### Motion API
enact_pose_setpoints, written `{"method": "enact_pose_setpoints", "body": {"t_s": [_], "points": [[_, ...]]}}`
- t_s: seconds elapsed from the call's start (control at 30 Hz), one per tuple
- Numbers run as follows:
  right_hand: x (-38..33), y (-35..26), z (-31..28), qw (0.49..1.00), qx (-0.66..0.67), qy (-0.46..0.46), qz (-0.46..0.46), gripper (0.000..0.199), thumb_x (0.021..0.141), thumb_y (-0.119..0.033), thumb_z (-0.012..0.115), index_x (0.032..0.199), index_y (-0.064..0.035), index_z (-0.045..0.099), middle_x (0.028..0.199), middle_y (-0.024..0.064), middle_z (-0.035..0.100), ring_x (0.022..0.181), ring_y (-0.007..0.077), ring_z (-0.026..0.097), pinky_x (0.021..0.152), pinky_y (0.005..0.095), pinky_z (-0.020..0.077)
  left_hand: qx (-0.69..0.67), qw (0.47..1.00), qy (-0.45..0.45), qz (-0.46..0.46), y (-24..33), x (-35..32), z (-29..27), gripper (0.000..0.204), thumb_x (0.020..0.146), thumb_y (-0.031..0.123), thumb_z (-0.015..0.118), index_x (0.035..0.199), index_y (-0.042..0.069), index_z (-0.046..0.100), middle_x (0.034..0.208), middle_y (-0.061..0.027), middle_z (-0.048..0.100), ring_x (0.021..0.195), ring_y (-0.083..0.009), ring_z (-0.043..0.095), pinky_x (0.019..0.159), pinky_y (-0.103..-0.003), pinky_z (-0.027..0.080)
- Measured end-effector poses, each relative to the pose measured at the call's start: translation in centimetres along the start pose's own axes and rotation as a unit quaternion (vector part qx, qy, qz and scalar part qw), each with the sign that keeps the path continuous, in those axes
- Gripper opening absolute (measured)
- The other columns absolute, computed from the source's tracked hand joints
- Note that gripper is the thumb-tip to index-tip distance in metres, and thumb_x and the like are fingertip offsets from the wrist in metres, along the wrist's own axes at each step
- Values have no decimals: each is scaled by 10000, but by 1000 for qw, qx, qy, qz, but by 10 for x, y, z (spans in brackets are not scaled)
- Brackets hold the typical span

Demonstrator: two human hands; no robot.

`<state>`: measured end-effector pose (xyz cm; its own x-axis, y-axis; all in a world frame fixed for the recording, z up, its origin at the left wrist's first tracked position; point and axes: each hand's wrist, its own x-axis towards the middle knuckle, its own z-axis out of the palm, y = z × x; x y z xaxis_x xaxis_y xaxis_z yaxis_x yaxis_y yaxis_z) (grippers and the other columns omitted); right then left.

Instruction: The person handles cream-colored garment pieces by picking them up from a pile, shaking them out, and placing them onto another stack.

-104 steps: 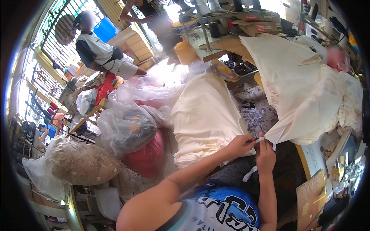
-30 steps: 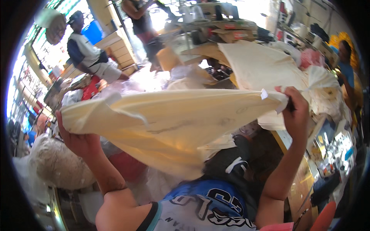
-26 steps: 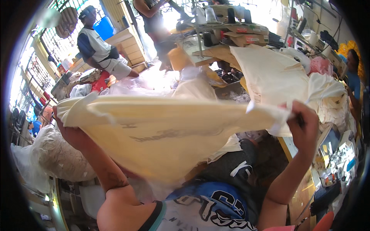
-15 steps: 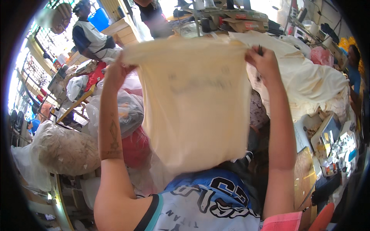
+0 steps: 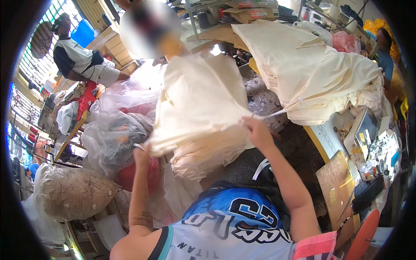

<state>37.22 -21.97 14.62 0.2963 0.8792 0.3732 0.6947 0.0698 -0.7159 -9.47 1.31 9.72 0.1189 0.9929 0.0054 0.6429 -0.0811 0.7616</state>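
While the left grip (image 5: pixel 141 156) is closed on a near corner of the cream cloth (image 5: pixel 201 93), it spreads between and beyond both grips, over a cream pile (image 5: pixel 206 161); it looks light, soft, easily wrinkled, so corners seem good holds. The right grip (image 5: pixel 258 131) pinches its other near corner.

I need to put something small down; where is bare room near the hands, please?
Mostly bare: the brown board, between right arm and black object, and a narrow pale tabletop strip between it and the cream cloth stack. Crowded: between left hand and right hand, held cream cloth; at left, bulging plastic bags.
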Motion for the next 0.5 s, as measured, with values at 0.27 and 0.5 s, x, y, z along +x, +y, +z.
{"method": "enact_pose_setpoints", "body": {"t_s": [0.27, 0.5], "points": [[-43, -29, -22, 998, 8, -37, 53, 378, 811, 2, 565, 1155, -96, 687, 1288, 158, 616, 1010, 325, 645, 782, 366, 506, 107, 962, -2, 252, 62, -54, 125, 315, 820, 128, 714, 1095, 8, 621, 1116, -197, 630, 1060, -362, 602, 939, -419, 469], [-61, -41, -30, 956, -29, 55, 287, 315, 880, -56, 623, 1185, 22, 626, 949, 224, 682, 812, 311, 667, 753, 338, 513, -118, 901, -245, 339, 258, -65, 230, 341, 983, 255, 580, 1217, 9, 607, 1200, -185, 645, 1118, -324, 617, 951, -379, 470]]}}
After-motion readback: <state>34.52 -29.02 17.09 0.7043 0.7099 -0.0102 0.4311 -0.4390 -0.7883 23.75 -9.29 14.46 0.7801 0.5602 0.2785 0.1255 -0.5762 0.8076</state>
